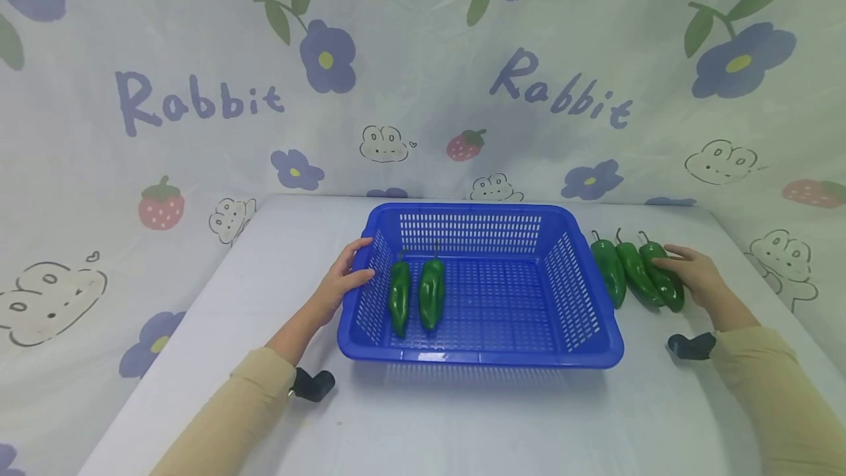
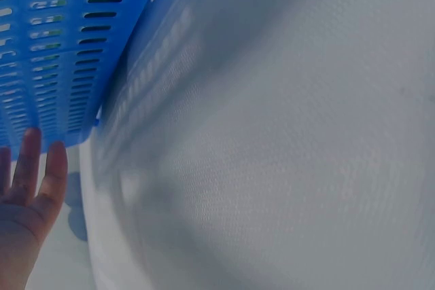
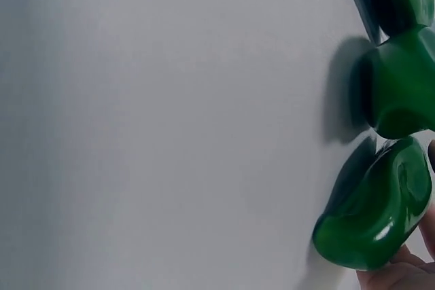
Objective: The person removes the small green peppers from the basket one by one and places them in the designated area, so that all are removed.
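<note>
A blue plastic basket (image 1: 480, 357) stands mid-table with two green peppers, the left one (image 1: 399, 298) and the right one (image 1: 432, 294), lying in its left part. My left hand (image 1: 333, 281) holds its left rim, thumb over the edge; in the left wrist view several fingers (image 2: 53, 174) lie against the slotted outer wall. Right of the basket lie three more green peppers: one (image 1: 609, 272) by its wall, a middle one (image 1: 637, 274) and an outer one (image 1: 669, 289). My right hand (image 1: 700, 278) grips the outer pepper, its thumb across the top; its other fingers are partly hidden.
A white cloth covers the table (image 1: 476, 424). Behind hangs a patterned curtain (image 1: 410, 79) with flowers, rabbits and strawberries. Black wrist-worn devices, one left (image 1: 313, 385) and one right (image 1: 691, 346), stick out beside the sleeves.
</note>
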Tool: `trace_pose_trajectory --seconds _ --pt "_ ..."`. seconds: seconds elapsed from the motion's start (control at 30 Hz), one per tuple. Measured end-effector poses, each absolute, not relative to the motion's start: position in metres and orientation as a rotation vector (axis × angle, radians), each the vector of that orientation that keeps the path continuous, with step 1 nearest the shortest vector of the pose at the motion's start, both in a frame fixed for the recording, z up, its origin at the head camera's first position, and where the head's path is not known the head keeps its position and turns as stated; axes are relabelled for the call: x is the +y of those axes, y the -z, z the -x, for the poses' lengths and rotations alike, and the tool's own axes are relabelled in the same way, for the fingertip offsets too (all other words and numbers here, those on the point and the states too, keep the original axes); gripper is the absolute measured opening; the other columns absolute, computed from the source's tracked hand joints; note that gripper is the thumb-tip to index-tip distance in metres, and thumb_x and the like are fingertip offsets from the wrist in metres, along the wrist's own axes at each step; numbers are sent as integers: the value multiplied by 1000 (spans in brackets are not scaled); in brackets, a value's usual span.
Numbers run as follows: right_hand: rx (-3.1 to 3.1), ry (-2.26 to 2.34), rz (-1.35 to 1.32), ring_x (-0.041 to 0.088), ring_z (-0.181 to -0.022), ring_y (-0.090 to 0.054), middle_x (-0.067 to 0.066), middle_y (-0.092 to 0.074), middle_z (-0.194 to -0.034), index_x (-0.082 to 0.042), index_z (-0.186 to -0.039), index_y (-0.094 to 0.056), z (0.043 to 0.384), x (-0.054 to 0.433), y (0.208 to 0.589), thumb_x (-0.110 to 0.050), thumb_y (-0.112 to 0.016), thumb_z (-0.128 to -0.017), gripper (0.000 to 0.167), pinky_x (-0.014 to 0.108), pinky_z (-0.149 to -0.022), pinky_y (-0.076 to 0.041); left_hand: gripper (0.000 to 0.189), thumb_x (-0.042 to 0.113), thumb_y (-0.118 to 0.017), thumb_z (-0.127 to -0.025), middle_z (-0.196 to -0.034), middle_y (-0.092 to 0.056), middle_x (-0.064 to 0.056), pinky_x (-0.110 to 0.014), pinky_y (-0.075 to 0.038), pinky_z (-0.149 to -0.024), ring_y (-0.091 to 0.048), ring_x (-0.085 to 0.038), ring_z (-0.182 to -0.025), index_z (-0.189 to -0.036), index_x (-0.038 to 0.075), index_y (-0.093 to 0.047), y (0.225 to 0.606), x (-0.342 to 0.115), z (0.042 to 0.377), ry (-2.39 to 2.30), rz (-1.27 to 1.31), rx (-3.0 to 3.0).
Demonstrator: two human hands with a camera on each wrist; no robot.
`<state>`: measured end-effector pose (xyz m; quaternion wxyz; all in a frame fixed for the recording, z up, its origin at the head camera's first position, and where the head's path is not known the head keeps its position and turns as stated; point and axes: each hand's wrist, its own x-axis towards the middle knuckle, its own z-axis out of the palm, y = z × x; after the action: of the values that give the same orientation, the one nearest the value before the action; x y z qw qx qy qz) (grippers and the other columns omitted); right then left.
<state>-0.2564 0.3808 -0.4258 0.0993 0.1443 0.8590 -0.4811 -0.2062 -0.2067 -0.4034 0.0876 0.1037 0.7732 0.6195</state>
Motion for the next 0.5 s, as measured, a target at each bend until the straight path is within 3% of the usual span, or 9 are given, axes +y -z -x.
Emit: trace_pose_trajectory --seconds 0.5 --pt "2598 1408 -351 54 -127 -19 40 -12 -140 6 -142 -7 253 386 415 -34 -46 -93 75 56 -103 -25 60 22 -47 -88 -145 -25 -23 -58 -36 -96 -36 -45 -124 -142 18 -22 403 -206 207 -1850 -306 2301"
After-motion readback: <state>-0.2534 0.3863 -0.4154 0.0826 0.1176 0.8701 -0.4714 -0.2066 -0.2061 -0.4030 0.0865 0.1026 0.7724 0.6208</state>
